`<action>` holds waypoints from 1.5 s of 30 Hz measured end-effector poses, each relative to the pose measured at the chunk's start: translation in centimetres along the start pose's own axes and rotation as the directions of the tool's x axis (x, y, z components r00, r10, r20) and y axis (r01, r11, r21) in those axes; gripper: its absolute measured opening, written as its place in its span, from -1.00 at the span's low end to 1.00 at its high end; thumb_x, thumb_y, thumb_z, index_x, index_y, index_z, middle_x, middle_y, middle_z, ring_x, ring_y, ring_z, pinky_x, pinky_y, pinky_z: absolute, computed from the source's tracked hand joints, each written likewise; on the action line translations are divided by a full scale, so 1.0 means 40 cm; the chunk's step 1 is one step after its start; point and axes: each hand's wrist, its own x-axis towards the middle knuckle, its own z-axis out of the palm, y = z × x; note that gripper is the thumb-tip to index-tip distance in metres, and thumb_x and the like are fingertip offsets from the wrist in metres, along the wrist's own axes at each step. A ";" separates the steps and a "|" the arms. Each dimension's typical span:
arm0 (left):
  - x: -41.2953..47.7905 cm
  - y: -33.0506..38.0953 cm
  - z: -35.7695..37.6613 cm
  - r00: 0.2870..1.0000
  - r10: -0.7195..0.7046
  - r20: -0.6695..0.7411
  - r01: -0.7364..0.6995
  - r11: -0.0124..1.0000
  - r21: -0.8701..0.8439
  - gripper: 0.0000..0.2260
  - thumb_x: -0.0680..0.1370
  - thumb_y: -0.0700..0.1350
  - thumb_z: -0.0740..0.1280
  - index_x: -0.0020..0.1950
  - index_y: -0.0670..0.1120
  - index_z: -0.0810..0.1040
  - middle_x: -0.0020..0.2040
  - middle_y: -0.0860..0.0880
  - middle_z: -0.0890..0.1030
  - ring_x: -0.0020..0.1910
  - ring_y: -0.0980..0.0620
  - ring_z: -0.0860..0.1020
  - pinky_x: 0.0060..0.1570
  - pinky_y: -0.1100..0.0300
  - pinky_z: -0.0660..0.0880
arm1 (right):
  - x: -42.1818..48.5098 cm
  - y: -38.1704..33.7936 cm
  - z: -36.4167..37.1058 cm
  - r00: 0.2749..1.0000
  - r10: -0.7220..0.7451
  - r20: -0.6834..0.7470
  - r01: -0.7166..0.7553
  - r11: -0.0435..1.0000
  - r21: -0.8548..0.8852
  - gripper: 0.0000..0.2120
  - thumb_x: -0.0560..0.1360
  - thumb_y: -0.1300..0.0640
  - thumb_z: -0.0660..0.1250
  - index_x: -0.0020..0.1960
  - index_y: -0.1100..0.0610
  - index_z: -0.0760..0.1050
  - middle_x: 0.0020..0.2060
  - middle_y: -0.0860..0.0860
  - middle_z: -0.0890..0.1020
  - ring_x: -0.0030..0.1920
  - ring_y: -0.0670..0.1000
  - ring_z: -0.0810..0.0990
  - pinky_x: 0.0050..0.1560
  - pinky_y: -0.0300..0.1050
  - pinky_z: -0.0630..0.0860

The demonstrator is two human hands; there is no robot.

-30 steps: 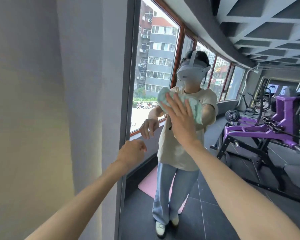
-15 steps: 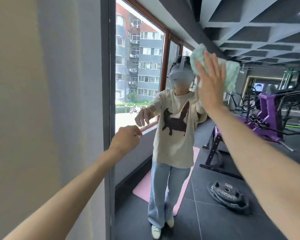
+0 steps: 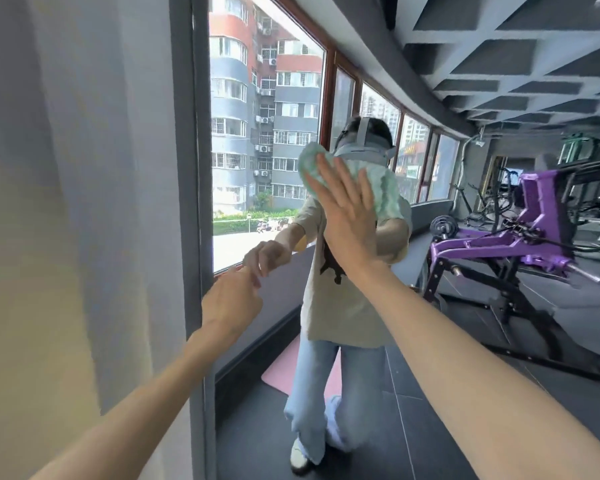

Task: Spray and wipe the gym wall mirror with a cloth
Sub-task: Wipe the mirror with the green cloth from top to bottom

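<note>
Mirror fills the head view from its grey frame at 9 o'clock across to 3 o'clock. A pale green cloth lies flat on the glass near 12 o'clock, pressed by the right grip, whose fingers are straight and apart. The left grip, at 8 o'clock from the cloth, is curled together on nothing, just beside the frame. Cloth and forearm hide the reflected person's head and part of the chest. A reflected purple machine stands at 3 o'clock and a pink mat at 6 o'clock.

The cloth is mint green mottled with white. The mirror has a grey frame; it reflects a pink mat and a purple machine.
</note>
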 end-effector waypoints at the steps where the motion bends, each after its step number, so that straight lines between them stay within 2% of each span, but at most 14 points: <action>1: -0.006 -0.017 0.024 1.000 0.017 -0.027 -0.016 1.000 0.008 -0.75 0.50 -0.28 0.21 0.10 -0.05 0.56 0.07 -0.01 0.55 -0.07 -0.01 0.53 -0.14 0.15 0.47 | -0.032 -0.024 0.021 0.999 -0.035 -0.013 0.035 0.999 -0.011 -0.30 0.39 0.48 0.01 0.45 0.05 0.34 0.46 0.04 0.33 0.48 0.09 0.22 0.50 0.08 -0.05; 5: -0.029 -0.097 0.134 0.989 0.076 -0.127 -0.068 0.995 0.072 -0.74 0.45 -0.29 0.21 0.08 -0.08 0.49 0.02 -0.05 0.51 -0.08 -0.07 0.49 -0.12 0.05 0.48 | -0.214 -0.118 0.109 0.992 -0.121 -0.027 0.119 0.990 -0.073 -0.32 0.37 0.49 0.17 0.42 0.04 0.39 0.43 0.01 0.38 0.46 0.04 0.26 0.50 0.03 -0.10; 17: -0.228 -0.247 0.425 0.930 0.239 -0.278 -0.229 0.971 0.070 -0.84 0.47 -0.22 0.17 0.01 -0.10 0.46 0.03 -0.09 0.49 0.04 -0.15 0.46 -0.14 0.07 0.33 | -0.656 -0.267 0.219 0.984 -0.180 0.006 0.179 0.980 -0.086 -0.40 0.41 0.33 -0.05 0.35 0.06 0.48 0.41 0.01 0.41 0.41 0.07 0.37 0.41 0.01 0.04; 22: -0.257 -0.210 0.414 0.924 0.273 -0.267 -0.305 0.949 -0.083 -0.95 0.47 -0.19 0.18 -0.17 -0.07 0.41 -0.10 -0.02 0.43 -0.11 -0.07 0.39 -0.17 0.14 0.28 | -0.569 -0.181 0.149 0.929 -0.303 0.215 0.347 0.913 -0.215 -0.44 0.47 0.16 0.30 0.46 0.01 0.32 0.49 0.00 0.27 0.48 0.07 0.24 0.40 0.02 -0.07; 26: -0.194 -0.147 0.330 0.904 0.300 -0.303 -0.357 0.922 -0.151 -0.78 0.44 -0.23 0.21 -0.32 0.07 0.38 -0.20 0.13 0.40 -0.16 0.02 0.41 -0.21 0.17 0.30 | -0.393 -0.037 0.059 0.999 0.038 -0.033 -0.046 0.958 -0.282 -0.38 0.54 0.26 0.07 0.56 0.06 -0.02 0.56 0.01 -0.05 0.55 -0.02 -0.11 0.49 -0.01 -0.26; 29: -0.137 -0.124 0.293 0.860 0.325 -0.393 -0.399 0.909 -0.121 -0.71 0.47 -0.28 0.19 -0.33 0.10 0.40 -0.17 0.11 0.46 -0.16 0.05 0.43 -0.22 0.17 0.32 | -0.283 0.048 0.026 0.896 0.351 -0.271 -0.391 0.914 -0.109 -0.40 0.54 0.34 0.00 0.55 0.11 0.04 0.56 0.03 -0.01 0.55 0.00 -0.10 0.52 -0.06 -0.19; 31: -0.114 -0.107 0.292 0.835 0.319 -0.448 -0.413 0.902 -0.127 -0.70 0.47 -0.29 0.19 -0.33 0.10 0.42 -0.18 0.13 0.48 -0.15 0.05 0.44 -0.23 0.18 0.32 | -0.244 0.038 0.047 0.857 0.374 -0.355 -0.438 0.891 -0.119 -0.45 0.57 0.29 0.01 0.55 0.13 0.08 0.55 0.01 0.05 0.55 -0.01 -0.05 0.51 -0.10 -0.17; 33: -0.096 -0.079 0.297 0.815 0.315 -0.487 -0.427 0.894 -0.136 -0.69 0.45 -0.30 0.19 -0.35 0.10 0.41 -0.22 0.16 0.44 -0.16 0.05 0.42 -0.22 0.18 0.30 | -0.235 -0.005 0.083 0.928 0.211 -0.308 -0.276 0.943 -0.185 -0.49 0.61 0.22 0.04 0.55 0.13 0.07 0.55 0.01 0.09 0.54 -0.01 0.00 0.50 -0.10 -0.16; 35: -0.086 -0.037 0.301 0.780 0.314 -0.542 -0.452 0.881 -0.141 -0.69 0.42 -0.31 0.21 -0.36 0.10 0.42 -0.19 0.10 0.44 -0.15 0.03 0.41 -0.18 0.17 0.31 | -0.258 -0.024 0.097 0.993 -0.088 -0.073 0.069 0.969 -0.236 -0.43 0.60 0.23 0.10 0.56 0.11 0.02 0.55 -0.01 0.08 0.54 -0.02 0.01 0.48 -0.14 -0.17; 37: -0.079 0.009 0.291 0.728 0.305 -0.614 -0.492 0.856 -0.158 -0.71 0.40 -0.31 0.22 -0.32 0.09 0.48 -0.14 0.05 0.47 -0.14 0.02 0.42 -0.17 0.16 0.32 | -0.277 0.030 0.059 0.945 -0.305 0.117 0.324 0.922 -0.210 -0.35 0.54 0.33 0.17 0.56 0.07 0.03 0.54 -0.02 0.10 0.53 -0.02 0.04 0.48 -0.13 -0.12; 38: -0.076 0.027 0.278 0.713 0.292 -0.637 -0.501 0.848 -0.173 -0.73 0.39 -0.32 0.22 -0.29 0.07 0.51 -0.13 0.03 0.49 -0.14 0.00 0.44 -0.18 0.15 0.32 | -0.275 0.082 0.028 0.947 -0.304 0.106 0.319 0.930 -0.183 -0.33 0.51 0.39 0.17 0.55 0.06 0.08 0.54 -0.02 0.13 0.52 0.00 0.08 0.48 -0.10 -0.06; 41: -0.081 0.087 0.258 0.685 0.329 -0.651 -0.541 0.827 -0.151 -0.77 0.36 -0.31 0.20 -0.23 -0.03 0.58 -0.12 0.02 0.57 -0.17 -0.04 0.47 -0.24 0.15 0.33 | -0.291 0.296 -0.078 0.980 0.078 -0.181 -0.105 0.984 -0.146 -0.48 0.57 0.42 0.07 0.50 0.13 0.24 0.50 0.06 0.24 0.48 0.11 0.23 0.49 -0.03 0.12; 43: -0.092 0.114 0.260 0.654 0.390 -0.648 -0.567 0.820 -0.078 -0.79 0.37 -0.30 0.23 -0.17 -0.06 0.60 -0.05 -0.02 0.58 -0.15 -0.07 0.49 -0.24 0.14 0.35 | -0.301 0.341 -0.100 0.887 0.295 -0.356 -0.343 0.936 -0.079 -0.50 0.55 0.44 0.04 0.46 0.18 0.30 0.48 0.08 0.27 0.48 0.11 0.22 0.50 -0.05 0.10; 45: -0.104 0.132 0.267 0.651 0.411 -0.638 -0.572 0.818 -0.057 -0.81 0.39 -0.29 0.26 -0.14 -0.06 0.60 -0.02 -0.04 0.58 -0.09 -0.09 0.51 -0.20 0.12 0.38 | -0.302 0.233 -0.043 0.822 0.385 -0.420 -0.411 0.911 0.030 -0.45 0.51 0.43 0.03 0.46 0.15 0.30 0.49 0.03 0.27 0.50 0.05 0.16 0.53 -0.08 0.00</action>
